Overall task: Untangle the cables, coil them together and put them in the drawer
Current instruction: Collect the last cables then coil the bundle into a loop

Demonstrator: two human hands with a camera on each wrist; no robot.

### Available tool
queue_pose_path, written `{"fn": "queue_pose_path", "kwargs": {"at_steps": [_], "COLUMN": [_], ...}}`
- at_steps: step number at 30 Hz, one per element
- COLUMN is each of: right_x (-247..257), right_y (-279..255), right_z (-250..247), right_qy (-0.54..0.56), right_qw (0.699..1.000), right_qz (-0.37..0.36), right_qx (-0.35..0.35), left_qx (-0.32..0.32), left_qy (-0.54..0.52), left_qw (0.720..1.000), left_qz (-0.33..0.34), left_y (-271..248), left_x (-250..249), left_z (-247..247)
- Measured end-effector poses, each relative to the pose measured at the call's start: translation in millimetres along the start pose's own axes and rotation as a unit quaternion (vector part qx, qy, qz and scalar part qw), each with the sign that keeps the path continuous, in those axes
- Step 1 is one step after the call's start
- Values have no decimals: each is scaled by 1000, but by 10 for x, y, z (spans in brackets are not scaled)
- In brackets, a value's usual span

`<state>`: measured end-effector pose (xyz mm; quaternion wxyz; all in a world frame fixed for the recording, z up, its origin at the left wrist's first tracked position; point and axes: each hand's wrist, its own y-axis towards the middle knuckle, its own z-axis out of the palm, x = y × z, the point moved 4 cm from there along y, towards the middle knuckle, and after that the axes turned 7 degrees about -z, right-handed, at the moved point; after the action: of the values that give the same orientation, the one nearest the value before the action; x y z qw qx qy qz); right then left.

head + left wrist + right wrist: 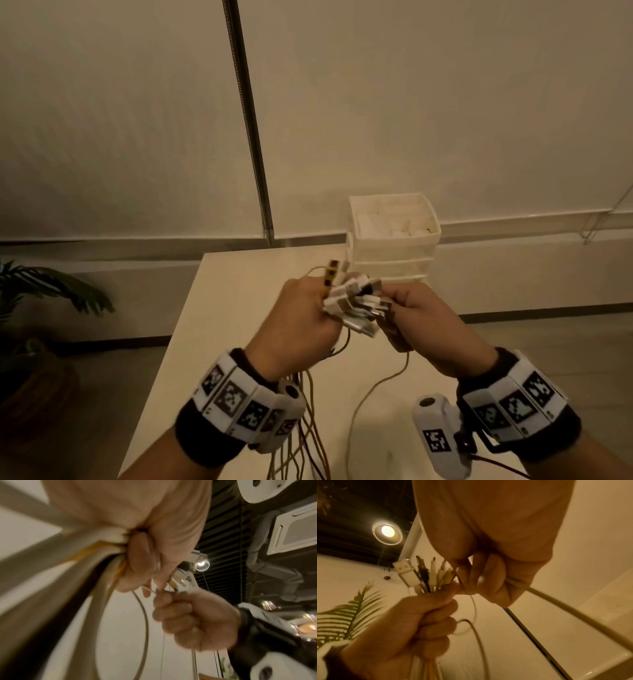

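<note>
Showing only overhead: drawer unit.

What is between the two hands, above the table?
In the head view, a fan of cable plugs fills the gap: the left hand grips the cables below them, and the right hand holds one cable.

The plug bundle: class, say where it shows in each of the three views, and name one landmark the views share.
Head: plug bundle at centre, between the left hand and right hand, in front of the drawer unit.
Left wrist: only a few plug tips right of centre, past the fingers.
Right wrist: fanned upward at centre-left, above the left fist.
Shared landmark: the left hand gripping the cables.
</note>
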<state>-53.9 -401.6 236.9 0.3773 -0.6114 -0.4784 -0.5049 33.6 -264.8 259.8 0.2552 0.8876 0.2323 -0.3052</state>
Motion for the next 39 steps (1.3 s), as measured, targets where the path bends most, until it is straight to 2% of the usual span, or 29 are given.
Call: {"fn": "queue_pose_path", "kwargs": {"at_steps": [5,7,10,13,14,15,17,21,23,24,31,35,39], "right_x": [47,45,-5,-61,-78,-93,-108,-45,25,57,174,147,-28], "right_y": [-29,-73,-142,-201,-213,-219,-214,-180,-157,-144,-157,-266,-502], "right_z": [31,-17,-94,-124,-127,-129,-126,-25,46,74,115,47,-82], "right_qy": [110,130,133,133,133,130,113,95,106,112,76,58,31], "right_qw": [993,991,991,991,990,991,993,995,994,993,996,997,999], "right_qz": [15,5,4,10,13,16,19,13,-3,-8,-41,-43,-7], "right_qx": [46,42,30,33,34,33,27,28,39,43,28,18,27], "left_qx": [-59,-103,-185,-277,-293,-296,-265,-93,-36,-32,-105,-173,-251], "left_qy": [-1,-23,-126,-171,-165,-145,-91,-40,-14,-11,-42,-102,-205], "left_qw": [998,991,955,914,908,912,937,992,999,999,994,974,931], "left_qz": [-30,-82,-194,-241,-248,-245,-210,-80,-27,-12,4,-105,-169], "left_y": [24,47,75,65,52,33,9,-39,-53,-64,-90,-37,-45], "left_x": [84,224,600,917,960,953,794,280,129,81,54,227,547], "left_z": [56,-39,-280,-576,-644,-676,-635,-281,-65,7,-24,-233,-572]}}
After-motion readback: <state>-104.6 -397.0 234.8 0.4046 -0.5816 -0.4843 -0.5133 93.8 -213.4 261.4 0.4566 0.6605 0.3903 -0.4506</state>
